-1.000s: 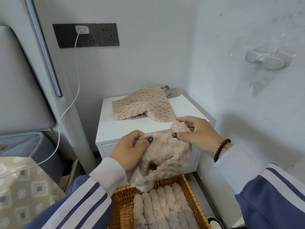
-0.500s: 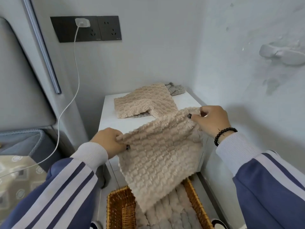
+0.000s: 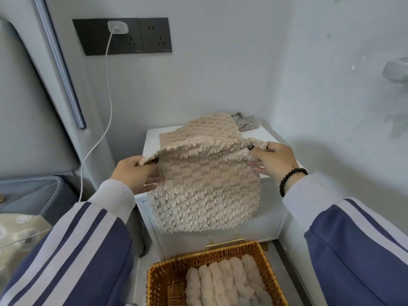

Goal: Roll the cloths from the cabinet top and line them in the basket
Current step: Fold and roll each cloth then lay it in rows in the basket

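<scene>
We hold a beige tufted cloth (image 3: 205,186) spread in front of the white cabinet (image 3: 152,140), our left hand (image 3: 138,173) pinching its upper left corner between thumb and curled fingers, our right hand (image 3: 272,161) pinching the upper right corner, thumb on the front face and fingers behind. The cloth hangs flat and open between both hands, its lower edge dropping across the cabinet's drawer front, above the brass handle (image 3: 225,242). Behind it, on the cabinet top, a second beige cloth (image 3: 198,131) lies partly folded, and a small grey cloth (image 3: 246,122) sits crumpled at the back right corner, close to the wall. Below our arms a woven wicker basket (image 3: 163,277) stands on the floor against the cabinet, with rolled beige cloths (image 3: 220,281) lined side by side along its right half; the left part of the basket shows bare weave. A black beaded bracelet (image 3: 289,180) circles our right wrist above the pale cuff of a blue striped sleeve. On the wall, a white charger (image 3: 117,27) is plugged into a dark socket panel (image 3: 123,36), its cable (image 3: 106,102) trailing down to the left, beside a padded headboard (image 3: 26,111).
</scene>
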